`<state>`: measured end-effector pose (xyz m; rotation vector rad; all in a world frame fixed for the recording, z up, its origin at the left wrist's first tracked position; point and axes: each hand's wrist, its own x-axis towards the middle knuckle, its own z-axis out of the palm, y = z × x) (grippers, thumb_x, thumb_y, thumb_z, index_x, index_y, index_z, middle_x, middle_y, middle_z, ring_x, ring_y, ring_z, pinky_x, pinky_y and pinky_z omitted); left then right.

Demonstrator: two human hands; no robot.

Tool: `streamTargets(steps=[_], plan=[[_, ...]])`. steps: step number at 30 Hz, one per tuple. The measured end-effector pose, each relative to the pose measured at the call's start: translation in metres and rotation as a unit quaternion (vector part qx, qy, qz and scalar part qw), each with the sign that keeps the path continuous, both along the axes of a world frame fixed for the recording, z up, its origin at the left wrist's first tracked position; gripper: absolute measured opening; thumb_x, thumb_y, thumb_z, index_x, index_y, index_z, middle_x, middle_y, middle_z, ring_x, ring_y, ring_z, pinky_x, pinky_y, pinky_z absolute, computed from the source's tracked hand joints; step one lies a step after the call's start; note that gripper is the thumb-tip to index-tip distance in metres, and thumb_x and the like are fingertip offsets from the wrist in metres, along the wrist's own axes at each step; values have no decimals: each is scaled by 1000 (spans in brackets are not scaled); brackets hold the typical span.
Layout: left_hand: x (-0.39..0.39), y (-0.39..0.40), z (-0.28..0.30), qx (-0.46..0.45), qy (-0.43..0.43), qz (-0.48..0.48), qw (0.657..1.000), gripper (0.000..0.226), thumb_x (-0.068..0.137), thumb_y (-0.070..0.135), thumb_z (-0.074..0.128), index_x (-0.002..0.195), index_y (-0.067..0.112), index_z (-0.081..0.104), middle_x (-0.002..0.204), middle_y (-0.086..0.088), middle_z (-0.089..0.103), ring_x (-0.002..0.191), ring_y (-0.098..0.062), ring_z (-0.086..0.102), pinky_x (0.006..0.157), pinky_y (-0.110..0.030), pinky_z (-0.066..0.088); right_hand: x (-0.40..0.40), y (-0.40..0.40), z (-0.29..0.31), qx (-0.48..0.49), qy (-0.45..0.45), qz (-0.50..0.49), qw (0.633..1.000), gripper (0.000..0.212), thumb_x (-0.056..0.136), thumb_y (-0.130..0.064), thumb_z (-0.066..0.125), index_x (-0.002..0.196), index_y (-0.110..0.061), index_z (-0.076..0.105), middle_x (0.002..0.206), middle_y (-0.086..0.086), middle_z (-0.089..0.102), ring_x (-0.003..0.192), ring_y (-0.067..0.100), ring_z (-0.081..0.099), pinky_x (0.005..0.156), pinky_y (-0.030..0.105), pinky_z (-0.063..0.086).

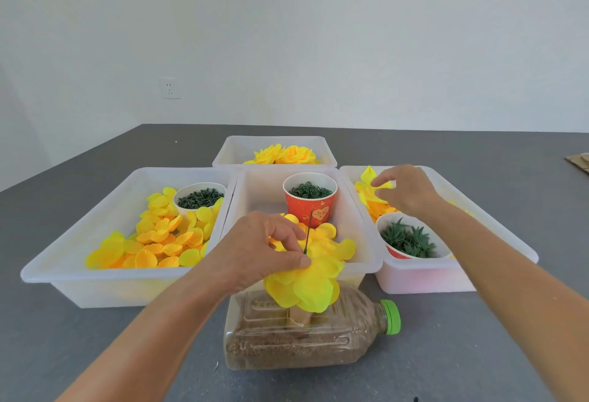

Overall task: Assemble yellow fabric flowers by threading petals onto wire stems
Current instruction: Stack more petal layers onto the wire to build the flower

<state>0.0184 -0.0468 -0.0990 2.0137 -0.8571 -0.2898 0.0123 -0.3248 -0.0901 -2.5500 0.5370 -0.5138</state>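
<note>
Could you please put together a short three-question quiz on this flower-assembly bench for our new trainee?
1. True or false: the left hand holds the half-built yellow fabric flower on its thin green wire stem.
2. Which tub does the right hand reach into: A the left white plastic tub, B the right white plastic tub?
3. What colour is the cap of the clear plastic bottle lying on its side?

Key: 1 true; 2 B; 3 green.

The left hand (264,248) hides the wire stem's (308,236) lower end among petals (306,287).
</note>
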Motion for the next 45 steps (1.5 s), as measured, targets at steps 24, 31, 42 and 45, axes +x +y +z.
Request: streamTargets(steps=[24, 31, 42, 45], plan=[[1, 0, -3, -23, 34, 8, 999, 12, 71, 10, 79, 63, 12, 71, 98, 0, 70, 84, -1, 62, 76, -25, 46, 3, -18, -5, 276, -208, -17, 938, 36, 81, -12, 71, 54, -17, 48, 57, -1, 44, 57, 14, 39, 60, 29, 35], [-3, -1, -2, -24, 31, 22, 999, 18, 71, 9, 79, 60, 18, 69, 93, -1, 71, 92, -11, 64, 69, -12, 44, -35, 18, 9, 510, -143, 63, 846, 10, 89, -5, 59, 98, -1, 62, 83, 19, 61, 63, 25, 62, 53, 29, 53], [-4, 0, 0, -11, 22, 24, 999, 16, 70, 13, 80, 62, 23, 70, 88, 2, 72, 90, -13, 65, 77, -23, 48, -68, 63, 25, 532, -60, 145, 832, 15, 80, 4, 63, 87, -9, 68, 69, 1, 71, 60, 13, 67, 52, 23, 54], [-3, -1, 0, -11, 22, 22, 999, 14, 70, 15, 81, 64, 24, 72, 87, 3, 73, 89, -12, 65, 78, -24, 50, -68, 68, 30, 516, -65, 131, 844, 14, 79, 1, 66, 86, -11, 69, 65, -3, 70, 55, 7, 66, 48, 19, 51]])
